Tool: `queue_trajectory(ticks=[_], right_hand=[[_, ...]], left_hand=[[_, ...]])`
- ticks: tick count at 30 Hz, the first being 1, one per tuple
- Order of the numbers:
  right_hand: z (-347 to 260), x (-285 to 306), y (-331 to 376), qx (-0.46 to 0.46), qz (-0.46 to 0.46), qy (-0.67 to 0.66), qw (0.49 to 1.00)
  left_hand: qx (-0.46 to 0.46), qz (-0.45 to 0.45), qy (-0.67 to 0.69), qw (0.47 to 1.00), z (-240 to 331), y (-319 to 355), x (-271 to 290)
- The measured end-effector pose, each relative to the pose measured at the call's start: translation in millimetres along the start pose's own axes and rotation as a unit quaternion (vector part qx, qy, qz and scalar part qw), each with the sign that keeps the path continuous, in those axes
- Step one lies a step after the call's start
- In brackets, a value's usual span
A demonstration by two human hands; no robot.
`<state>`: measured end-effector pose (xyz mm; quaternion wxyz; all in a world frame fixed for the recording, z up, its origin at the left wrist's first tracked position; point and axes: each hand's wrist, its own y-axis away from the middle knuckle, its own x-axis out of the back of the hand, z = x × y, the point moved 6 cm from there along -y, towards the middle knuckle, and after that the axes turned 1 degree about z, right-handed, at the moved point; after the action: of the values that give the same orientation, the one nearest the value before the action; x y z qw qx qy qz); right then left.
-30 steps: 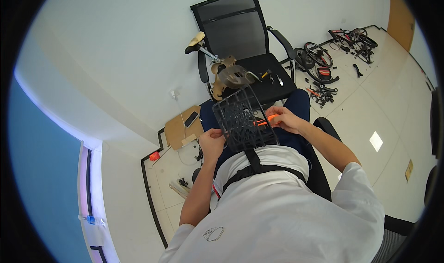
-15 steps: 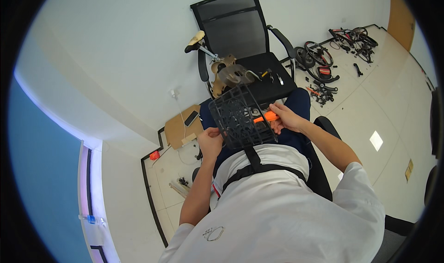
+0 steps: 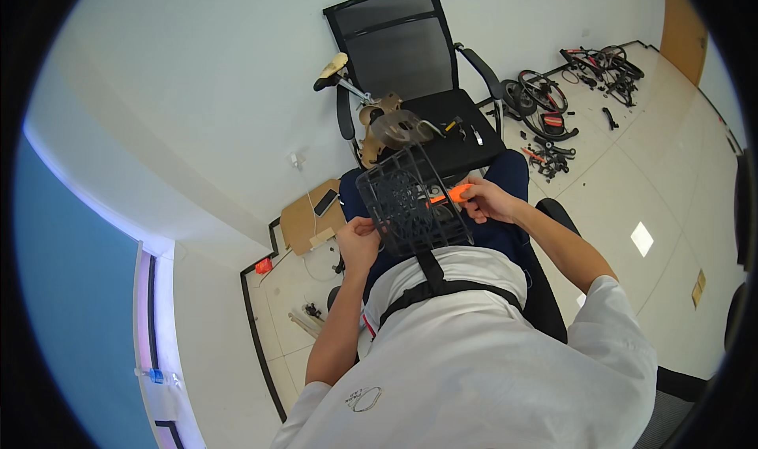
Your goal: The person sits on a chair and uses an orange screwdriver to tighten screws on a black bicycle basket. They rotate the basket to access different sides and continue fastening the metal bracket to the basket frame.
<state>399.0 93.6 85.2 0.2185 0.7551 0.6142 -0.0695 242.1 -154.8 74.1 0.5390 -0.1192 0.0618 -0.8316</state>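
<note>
Head view gives me both bare hands at the lap, seen from far off. With the right hand (image 3: 491, 202) I have thumb and fingers pinched on an orange-handled tool (image 3: 459, 191), its tip pointing left into the bars of a black basket (image 3: 405, 204). The left hand (image 3: 361, 242) is curled at the basket's left edge; its fingertips are partly hidden, so I cannot tell whether they grip the bars or only rest there. The basket stands tilted above the dark trousers (image 3: 509, 176), between the hands; what the tool's tip meets behind the mesh is too small for me to make out.

I judge the step in hand to be working the tool on something at the basket's right side. The next move calls for the left hand to steady the basket while the right keeps the tip in line, clear of the bars.

Beyond the knees is a black chair (image 3: 404, 58), with a yellow-and-black piece (image 3: 452, 123) on its seat and a bicycle saddle (image 3: 333, 68) by its left armrest. A phone (image 3: 325, 202) lies on a tan board (image 3: 296, 228) to the left; bicycle wheels (image 3: 545, 91) lie on the floor at right.
</note>
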Motion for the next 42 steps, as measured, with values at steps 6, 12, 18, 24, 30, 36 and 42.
queue_trajectory(ticks=[6,12,18,24,30,36,42], right_hand=[[3,4,-3,-0.034,-0.080,0.062,0.994],[0,-1,-4,0.021,-0.023,0.024,0.999],[2,6,0,-0.020,-0.018,0.166,0.986],[4,6,-3,-0.015,-0.015,0.129,0.991],[3,1,-5,0.009,-0.037,0.064,0.997],[3,-2,3,-0.025,0.001,0.171,0.985],[-4,2,-1,0.022,-0.018,0.113,0.993]], left_hand=[[0.006,0.012,-0.003,1.000,-10,-2,5],[0.001,0.007,-0.029,1.000,-6,-1,5],[-0.002,0.008,-0.053,0.999,-2,0,2],[0.012,0.006,-0.028,1.000,2,1,1],[0.020,0.008,0.001,1.000,-10,-2,4],[0.000,0.007,-0.005,1.000,-8,-3,6],[0.005,-0.008,-0.010,1.000,-8,-2,2]])
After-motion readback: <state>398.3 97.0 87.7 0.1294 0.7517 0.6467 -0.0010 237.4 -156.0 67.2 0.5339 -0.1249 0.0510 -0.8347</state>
